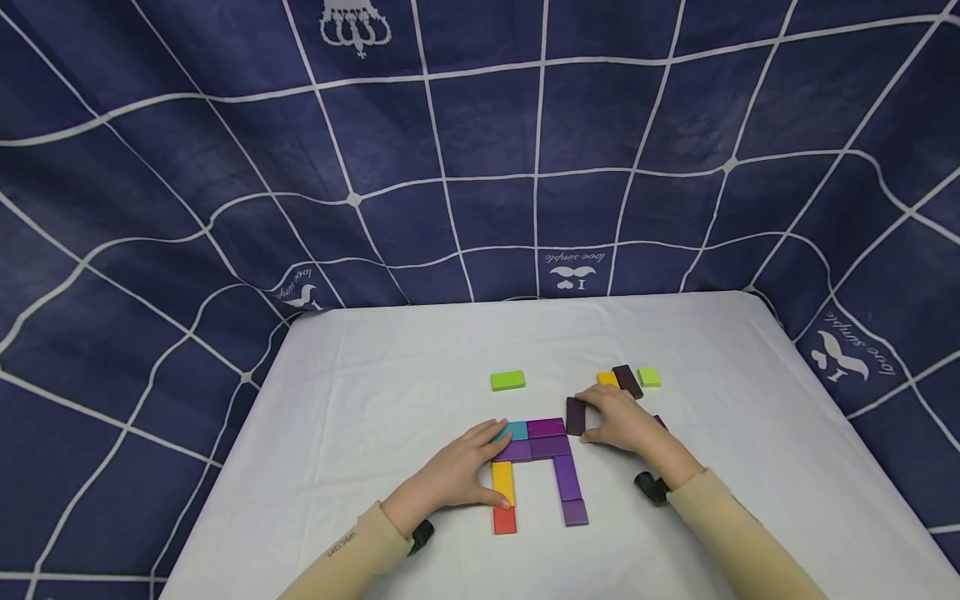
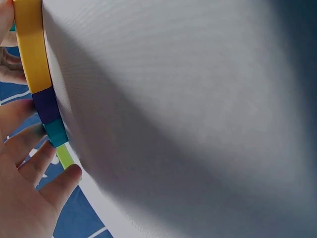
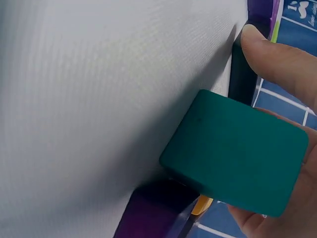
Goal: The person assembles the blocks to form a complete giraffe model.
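Flat coloured blocks form an arch on the white table. Its top holds a teal block [image 1: 516,431], a magenta block [image 1: 546,427] and purple blocks [image 1: 550,447]; a yellow block [image 1: 503,482] and a red block [image 1: 505,521] make the left leg, two purple blocks [image 1: 567,477] the right. My left hand [image 1: 459,468] rests along the left side, fingers spread at the teal block, thumb by the yellow one. With thumb and fingers my right hand [image 1: 618,418] pinches a dark brown block [image 1: 575,417] just right of the magenta block.
Behind the arch lies a lime-green block [image 1: 507,381]. Beyond my right hand are a yellow block [image 1: 607,379], another dark brown block [image 1: 627,381] and a small lime block [image 1: 649,377]. A large teal-green block [image 3: 235,153] fills the right wrist view's foreground.
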{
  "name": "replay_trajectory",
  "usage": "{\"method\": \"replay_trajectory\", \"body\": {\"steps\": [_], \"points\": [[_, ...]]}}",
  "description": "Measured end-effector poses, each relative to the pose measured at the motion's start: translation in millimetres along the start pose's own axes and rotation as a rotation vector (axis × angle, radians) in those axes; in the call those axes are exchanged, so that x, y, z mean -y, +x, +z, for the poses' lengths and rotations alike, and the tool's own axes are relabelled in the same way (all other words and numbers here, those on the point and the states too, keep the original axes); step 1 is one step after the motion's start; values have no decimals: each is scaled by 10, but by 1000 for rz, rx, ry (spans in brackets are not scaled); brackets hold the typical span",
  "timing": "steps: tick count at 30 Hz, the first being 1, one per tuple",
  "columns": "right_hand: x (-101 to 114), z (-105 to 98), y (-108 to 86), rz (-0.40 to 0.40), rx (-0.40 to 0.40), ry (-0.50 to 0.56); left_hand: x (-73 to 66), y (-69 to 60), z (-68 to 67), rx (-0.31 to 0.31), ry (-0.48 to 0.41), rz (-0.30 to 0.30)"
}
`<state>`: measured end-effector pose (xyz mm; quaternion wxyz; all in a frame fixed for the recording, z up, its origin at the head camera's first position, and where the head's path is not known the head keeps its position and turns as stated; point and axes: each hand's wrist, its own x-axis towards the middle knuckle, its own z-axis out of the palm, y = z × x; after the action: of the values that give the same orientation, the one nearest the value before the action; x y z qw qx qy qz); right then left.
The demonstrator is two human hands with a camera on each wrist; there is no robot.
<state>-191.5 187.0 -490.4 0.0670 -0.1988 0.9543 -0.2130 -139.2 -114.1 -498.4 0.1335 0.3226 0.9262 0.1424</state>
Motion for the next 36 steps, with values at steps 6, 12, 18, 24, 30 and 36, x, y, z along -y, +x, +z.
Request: {"method": "replay_trajectory", "body": {"steps": [6, 12, 18, 24, 30, 36], "points": [[17, -5, 0, -3, 3, -5, 7, 9, -15, -3, 3, 0], [14, -17, 10, -42, -13, -22, 11, 14, -32, -5, 1, -3], [1, -42, 13, -49, -2, -26, 9, 12, -35, -11, 4, 1], [-120, -257, 22, 9, -12, 54, -2, 8, -24, -8, 4, 4], [-341, -412, 85, 78, 14, 4, -4, 0, -28, -3, 4, -2], [-469, -376, 106, 145, 92, -5, 6, -5, -11, 1, 6, 1]]}}
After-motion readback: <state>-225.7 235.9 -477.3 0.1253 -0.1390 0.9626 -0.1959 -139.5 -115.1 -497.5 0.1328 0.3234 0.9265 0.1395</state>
